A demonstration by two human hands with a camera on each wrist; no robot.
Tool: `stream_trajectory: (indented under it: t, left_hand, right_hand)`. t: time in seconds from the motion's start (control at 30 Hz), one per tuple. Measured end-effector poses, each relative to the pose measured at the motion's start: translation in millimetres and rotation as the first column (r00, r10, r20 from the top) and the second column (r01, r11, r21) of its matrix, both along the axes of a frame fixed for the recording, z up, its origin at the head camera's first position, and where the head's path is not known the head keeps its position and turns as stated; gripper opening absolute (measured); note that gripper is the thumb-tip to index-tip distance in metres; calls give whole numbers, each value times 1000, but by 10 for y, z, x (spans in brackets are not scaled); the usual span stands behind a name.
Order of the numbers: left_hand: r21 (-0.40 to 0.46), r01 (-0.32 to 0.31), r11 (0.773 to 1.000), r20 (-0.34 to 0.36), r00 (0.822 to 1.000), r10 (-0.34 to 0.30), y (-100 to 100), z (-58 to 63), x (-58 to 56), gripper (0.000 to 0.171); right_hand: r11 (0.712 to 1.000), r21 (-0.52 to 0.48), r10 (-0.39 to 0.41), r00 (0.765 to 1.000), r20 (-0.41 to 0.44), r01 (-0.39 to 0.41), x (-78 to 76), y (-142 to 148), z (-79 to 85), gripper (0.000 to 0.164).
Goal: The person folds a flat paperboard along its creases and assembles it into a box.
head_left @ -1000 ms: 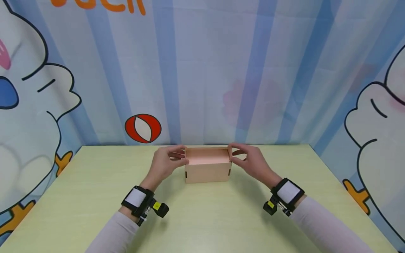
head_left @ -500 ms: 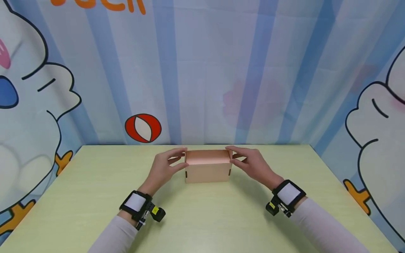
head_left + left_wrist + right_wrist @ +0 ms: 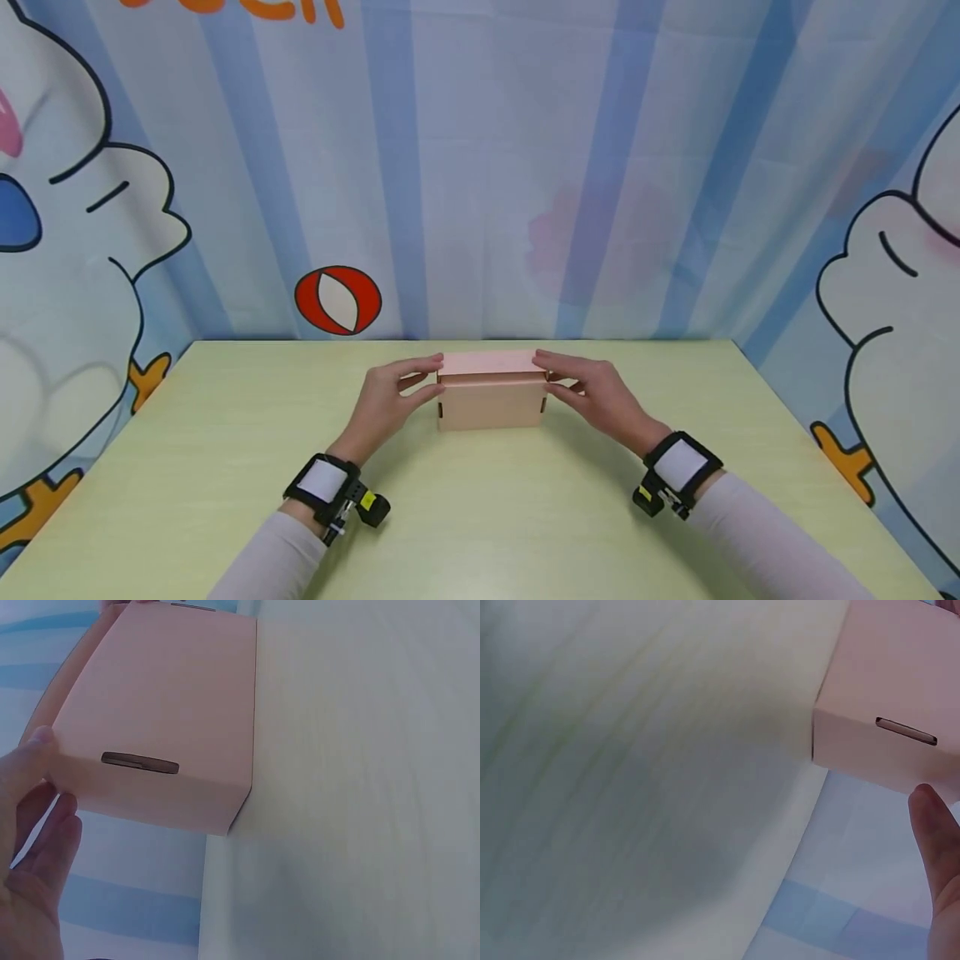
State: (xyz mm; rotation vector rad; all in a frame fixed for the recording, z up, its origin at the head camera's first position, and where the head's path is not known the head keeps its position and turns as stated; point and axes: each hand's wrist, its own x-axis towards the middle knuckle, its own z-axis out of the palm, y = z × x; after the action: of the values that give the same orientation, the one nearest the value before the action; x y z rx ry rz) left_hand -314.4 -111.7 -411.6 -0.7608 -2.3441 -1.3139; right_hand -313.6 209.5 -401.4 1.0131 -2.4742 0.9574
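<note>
A small pinkish-tan cardboard box [image 3: 491, 407] stands upright at the far middle of the table. Its lid [image 3: 487, 362] lies tipped forward over the top, with a thin dark gap along the front edge. At the box's left end, my left hand [image 3: 384, 402] holds the upper corner between thumb and fingers. Opposite it, my right hand [image 3: 606, 398] holds the right upper corner, its fingertips on the lid. The left wrist view shows the left thumb [image 3: 34, 761] at the box front's top corner, near a slot. In the right wrist view only one digit [image 3: 934, 829] shows clearly.
The pale yellow table [image 3: 487, 517] ends just behind the box. Beyond it hangs a blue-striped curtain [image 3: 480, 167] printed with cartoon figures and a red-and-white ball [image 3: 367, 300]. Cameras are strapped to both wrists.
The lid has swung forward and down over the box, covering the inside that showed before. My fingertips have come forward with it, while the box has stayed in place.
</note>
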Motion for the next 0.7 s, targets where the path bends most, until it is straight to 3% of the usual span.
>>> stream_trajectory:
  t: [0.23,0.5,0.7]
  left_hand:
    - [-34,-1,999,-29,1000,0,-7,-30,-20,37]
    - [-160,-24,987,-174,985,-4,-43,-1,-45,35]
    - [-239,-63,969,-254,967,0,-50,43,-50,37]
  right_hand:
    - [997,70,-10,995,-100,17,1,7,-33,54]
    - [992,128,9,985,-170,13,-12,7,-32,50]
    - [978,205,28,959,-284,32,-20,7,-16,51]
